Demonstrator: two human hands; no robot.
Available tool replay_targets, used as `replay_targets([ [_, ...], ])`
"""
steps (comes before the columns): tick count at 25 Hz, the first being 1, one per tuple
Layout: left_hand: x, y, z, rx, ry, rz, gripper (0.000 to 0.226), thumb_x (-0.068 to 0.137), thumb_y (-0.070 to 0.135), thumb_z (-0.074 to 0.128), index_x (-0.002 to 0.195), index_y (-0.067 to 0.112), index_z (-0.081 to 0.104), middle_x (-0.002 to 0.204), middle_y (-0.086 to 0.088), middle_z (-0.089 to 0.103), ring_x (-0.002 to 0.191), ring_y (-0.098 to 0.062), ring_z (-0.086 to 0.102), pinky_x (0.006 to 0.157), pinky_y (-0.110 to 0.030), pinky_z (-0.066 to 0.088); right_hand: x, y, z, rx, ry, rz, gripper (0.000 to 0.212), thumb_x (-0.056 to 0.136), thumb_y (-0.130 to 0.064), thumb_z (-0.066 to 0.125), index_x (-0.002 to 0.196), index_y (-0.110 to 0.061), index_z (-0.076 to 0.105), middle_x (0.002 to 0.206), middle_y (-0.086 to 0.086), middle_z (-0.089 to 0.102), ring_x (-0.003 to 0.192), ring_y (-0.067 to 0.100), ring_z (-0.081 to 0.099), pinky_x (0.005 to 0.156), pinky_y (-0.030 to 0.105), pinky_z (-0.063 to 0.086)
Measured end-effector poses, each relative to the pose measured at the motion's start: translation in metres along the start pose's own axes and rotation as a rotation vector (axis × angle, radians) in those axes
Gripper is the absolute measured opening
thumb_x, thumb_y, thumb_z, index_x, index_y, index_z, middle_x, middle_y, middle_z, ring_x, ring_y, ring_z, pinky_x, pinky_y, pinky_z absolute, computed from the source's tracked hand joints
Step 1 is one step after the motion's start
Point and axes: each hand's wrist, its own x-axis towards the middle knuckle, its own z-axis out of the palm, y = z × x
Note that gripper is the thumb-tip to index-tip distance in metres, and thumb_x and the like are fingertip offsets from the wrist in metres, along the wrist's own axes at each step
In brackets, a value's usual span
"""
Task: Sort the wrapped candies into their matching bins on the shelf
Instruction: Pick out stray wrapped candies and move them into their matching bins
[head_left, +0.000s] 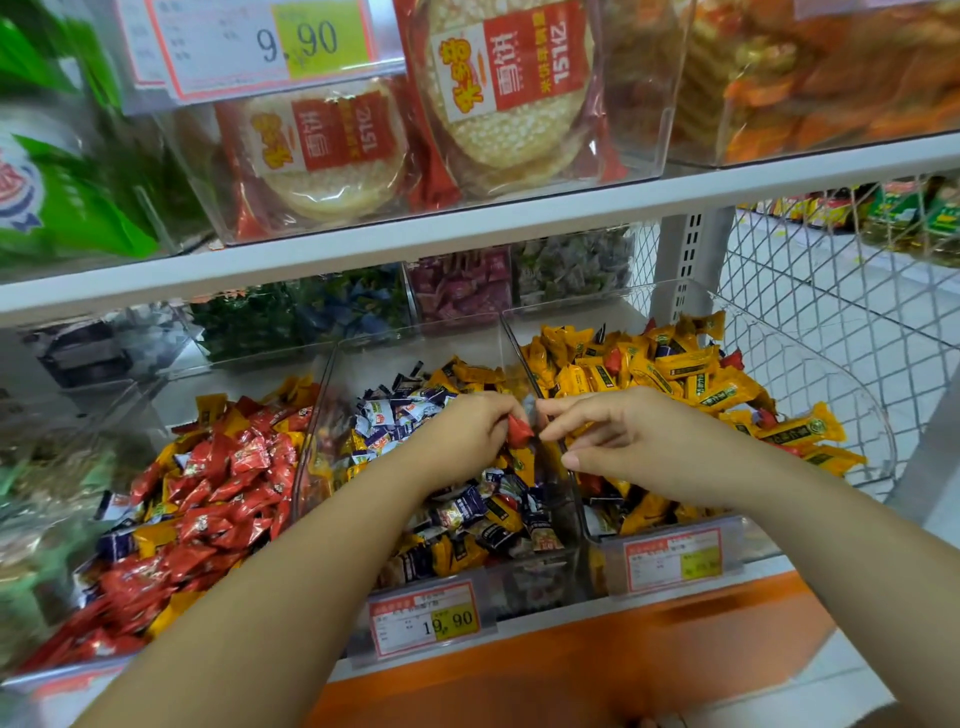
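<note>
We pinch red candy (519, 432) in left grip (467, 434) over middle bin (415, 348). Right grip (618, 441) spread loose, fingertips (545, 413) just beside candy.

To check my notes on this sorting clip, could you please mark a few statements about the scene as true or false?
1. The left hand holds a red candy. True.
2. The right bin holds mostly blue-and-white candies. False: it is filled mostly with yellow candies.
3. The left bin holds mostly red candies. True.
4. The price tag on the middle bin reads 9.90. False: it reads 19.90.
</note>
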Motion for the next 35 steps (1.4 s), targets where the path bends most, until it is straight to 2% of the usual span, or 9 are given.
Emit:
replay_targets([
  [4, -0.017, 0.002, -0.009, 0.069, -0.093, -0.002, 0.025, 0.097, 0.009, 0.04, 0.103, 0.016, 0.062, 0.094, 0.004, 0.061, 0.082, -0.009, 0.056, 0.07, -0.021, 0.044, -0.001, -0.001, 0.0, -0.011, 0.006, 0.002, 0.024, 0.086, -0.021, 0.065, 0.106, -0.034, 0.066, 0.136, -0.028, 0.041, 0.092, -0.003, 0.064, 0.086, 0.017, 0.051],
  [8, -0.04, 0.0, -0.012, 0.036, -0.233, -0.047, 0.028, 0.097, 0.008, 0.04, 0.105, 0.02, 0.064, 0.084, 0.005, 0.067, 0.065, -0.01, 0.06, 0.054, -0.019, 0.046, -0.001, -0.002, 0.0, -0.011, 0.007, 0.009, 0.023, 0.086, -0.02, 0.065, 0.105, -0.034, 0.065, 0.14, -0.023, 0.041, 0.091, -0.003, 0.064, 0.086, 0.016, 0.05],
  [12, -0.033, -0.005, -0.024, -0.12, 0.008, -0.17, 0.023, 0.097, 0.012, 0.044, 0.101, 0.023, 0.064, 0.075, 0.006, 0.068, 0.047, 0.003, 0.051, 0.04, -0.011, 0.035, -0.002, -0.003, 0.0, -0.013, 0.006, 0.016, 0.024, 0.086, -0.02, 0.065, 0.105, -0.035, 0.065, 0.139, -0.024, 0.041, 0.092, -0.002, 0.063, 0.085, 0.015, 0.05],
  [15, -0.017, 0.004, -0.013, -0.154, 0.145, -0.164, 0.021, 0.095, 0.012, 0.046, 0.097, 0.02, 0.066, 0.077, 0.004, 0.065, 0.058, -0.008, 0.056, 0.046, -0.017, 0.043, -0.001, -0.002, -0.001, -0.01, 0.011, 0.015, 0.023, 0.086, -0.021, 0.064, 0.104, -0.036, 0.065, 0.137, -0.026, 0.042, 0.092, -0.003, 0.063, 0.085, 0.015, 0.05],
  [18, -0.013, 0.014, 0.004, -0.17, -0.031, -0.109, 0.021, 0.096, 0.01, 0.044, 0.094, 0.021, 0.062, 0.082, 0.004, 0.066, 0.072, -0.009, 0.066, 0.06, -0.019, 0.05, -0.001, 0.0, 0.0, -0.01, 0.011, 0.016, 0.023, 0.086, -0.021, 0.064, 0.103, -0.036, 0.066, 0.137, -0.027, 0.042, 0.091, -0.004, 0.063, 0.086, 0.018, 0.05],
  [21, -0.022, 0.011, 0.007, -0.105, -0.16, -0.097, 0.021, 0.097, 0.011, 0.043, 0.098, 0.02, 0.061, 0.076, 0.01, 0.065, 0.062, 0.006, 0.062, 0.049, -0.01, 0.044, -0.002, 0.0, 0.0, -0.015, 0.005, 0.015, 0.023, 0.086, -0.022, 0.064, 0.105, -0.035, 0.066, 0.139, -0.026, 0.041, 0.093, -0.004, 0.062, 0.088, 0.021, 0.051],
  [24, -0.031, 0.004, -0.002, -0.009, -0.183, -0.11, 0.021, 0.095, 0.011, 0.046, 0.099, 0.021, 0.064, 0.072, 0.009, 0.066, 0.061, 0.003, 0.062, 0.048, -0.008, 0.042, -0.001, -0.001, -0.001, -0.027, -0.003, 0.012, 0.024, 0.086, -0.023, 0.064, 0.106, -0.035, 0.065, 0.14, -0.026, 0.04, 0.093, -0.003, 0.063, 0.088, 0.022, 0.051],
  [28, -0.025, 0.0, -0.008, 0.026, -0.038, -0.188, 0.018, 0.091, 0.008, 0.051, 0.097, 0.016, 0.066, 0.083, 0.003, 0.063, 0.074, -0.014, 0.064, 0.066, -0.021, 0.051, -0.001, -0.003, 0.0, -0.035, -0.003, 0.012, 0.024, 0.086, -0.023, 0.064, 0.107, -0.036, 0.065, 0.139, -0.026, 0.04, 0.094, -0.002, 0.063, 0.09, 0.023, 0.051],
  [35, 0.005, 0.009, 0.01, 0.045, 0.102, -0.159, 0.021, 0.088, 0.006, 0.052, 0.102, 0.013, 0.067, 0.094, -0.005, 0.066, 0.074, -0.015, 0.056, 0.061, -0.018, 0.042, -0.001, 0.0, 0.0, -0.014, 0.001, 0.015, 0.023, 0.086, -0.023, 0.065, 0.102, -0.039, 0.065, 0.13, -0.036, 0.04, 0.093, -0.005, 0.062, 0.089, 0.025, 0.051],
])
